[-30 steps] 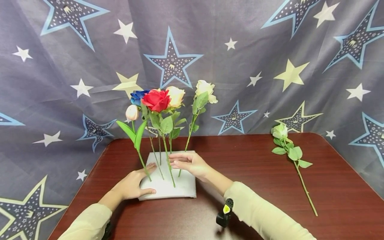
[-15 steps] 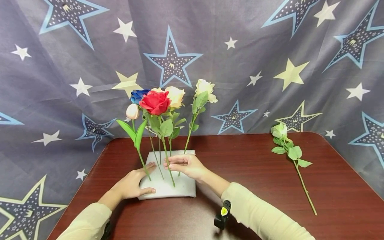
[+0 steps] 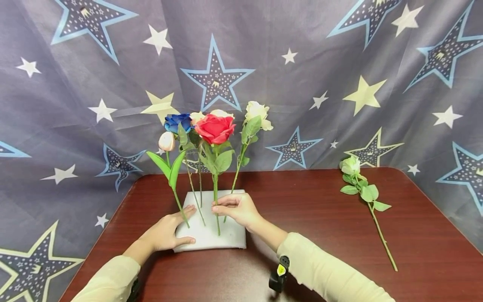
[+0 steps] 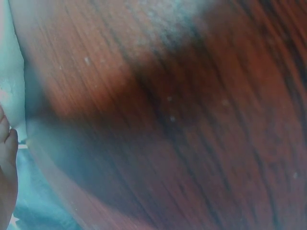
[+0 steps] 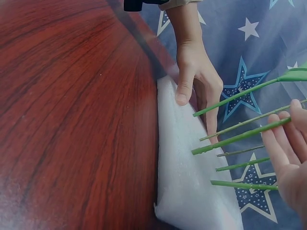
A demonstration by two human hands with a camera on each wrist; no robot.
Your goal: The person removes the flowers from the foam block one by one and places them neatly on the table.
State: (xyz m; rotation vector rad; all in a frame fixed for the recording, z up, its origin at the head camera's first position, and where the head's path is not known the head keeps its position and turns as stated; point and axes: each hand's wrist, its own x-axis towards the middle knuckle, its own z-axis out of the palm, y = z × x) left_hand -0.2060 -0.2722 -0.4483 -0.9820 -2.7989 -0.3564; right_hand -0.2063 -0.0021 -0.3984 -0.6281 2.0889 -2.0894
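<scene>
In the head view, my right hand (image 3: 239,209) pinches the stem of a red rose (image 3: 215,128) between thumb and fingers. That stem stands nearly upright in a white foam block (image 3: 228,240). My left hand (image 3: 164,234) rests on the block's left side, thumb and fingers spread. Around the red rose, the foam also bears a pale pink tulip (image 3: 167,141), a blue rose (image 3: 176,123) and a white rose (image 3: 256,112). Other cream blooms are partly hidden behind the red one. The right wrist view shows several stems (image 5: 240,136) entering the foam, with the left hand (image 5: 199,72) against it.
A whitish-green rose (image 3: 351,165) lies on the right side of the dark red wooden table (image 3: 309,209). Behind the table hangs a grey curtain (image 3: 264,50) with stars. The left wrist view holds mostly blurred table surface (image 4: 168,120).
My right hand has moved a little left and now pinches the red rose's stem. The red bloom first tipped left, then swung right and covers more of a cream rose. My left hand stays put.
</scene>
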